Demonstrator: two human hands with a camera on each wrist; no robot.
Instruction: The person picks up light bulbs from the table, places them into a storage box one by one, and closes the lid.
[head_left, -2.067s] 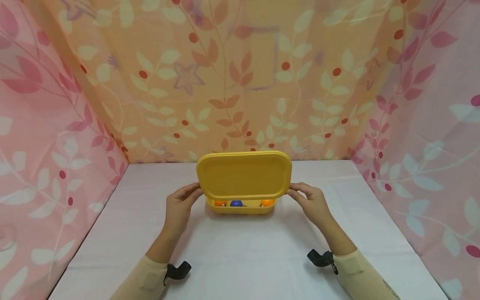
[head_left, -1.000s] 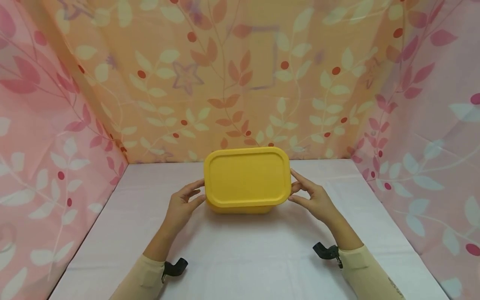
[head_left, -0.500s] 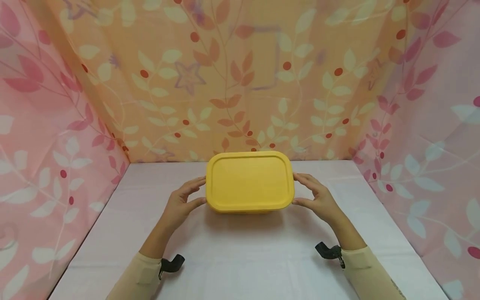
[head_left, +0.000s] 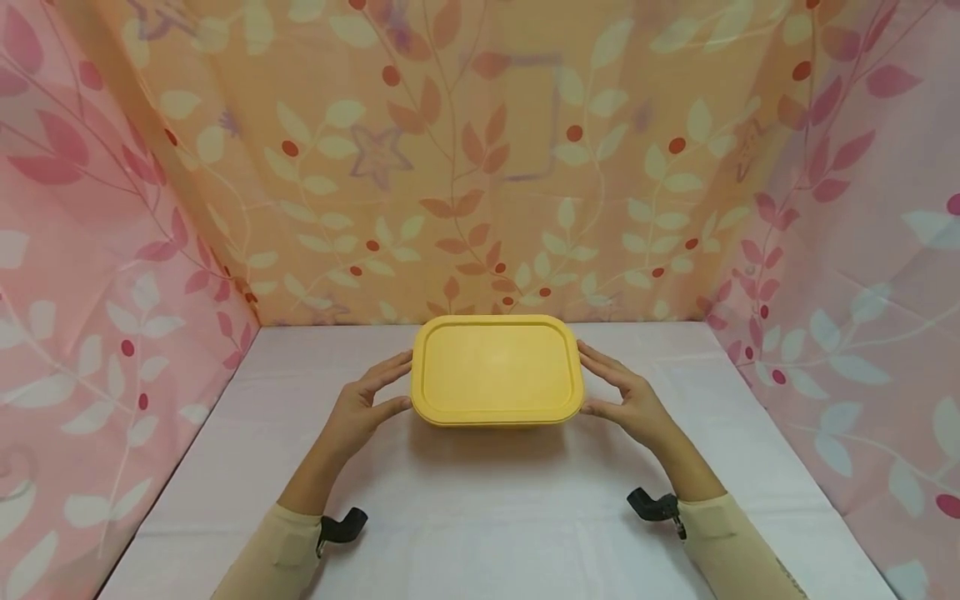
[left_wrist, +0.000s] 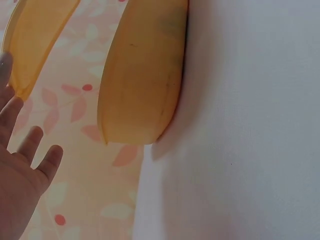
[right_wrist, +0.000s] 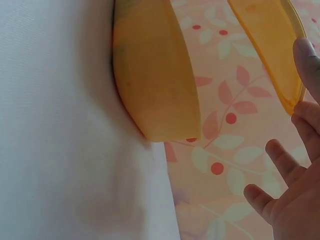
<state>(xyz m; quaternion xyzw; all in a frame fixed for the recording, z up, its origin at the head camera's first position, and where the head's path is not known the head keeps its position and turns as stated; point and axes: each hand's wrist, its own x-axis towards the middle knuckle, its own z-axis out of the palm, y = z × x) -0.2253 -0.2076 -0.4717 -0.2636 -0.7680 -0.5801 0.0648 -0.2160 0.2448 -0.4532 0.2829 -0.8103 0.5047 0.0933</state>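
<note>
A yellow rectangular lid (head_left: 497,371) lies nearly level over a yellow box, hiding almost all of it in the head view. My left hand (head_left: 363,408) holds the lid's left end between thumb and fingers. At the opposite end, my right hand (head_left: 632,407) grips it the same way. In the left wrist view a gap shows between the lid (left_wrist: 40,37) and the box (left_wrist: 142,75) standing on the table. The right wrist view likewise has the lid (right_wrist: 272,45) apart from the box (right_wrist: 155,70). What the box contains is hidden.
A white cloth (head_left: 480,517) covers the table under the box. Behind it hangs an orange leaf-patterned curtain (head_left: 450,183), with pink patterned curtains on the left (head_left: 97,292) and right (head_left: 847,292). Each sleeve bears a black wrist camera (head_left: 345,527).
The lid has come down from a raised tilt to nearly level over the box. Orange and blue round things seen inside earlier are now covered. Both hands kept hold of the lid's ends.
</note>
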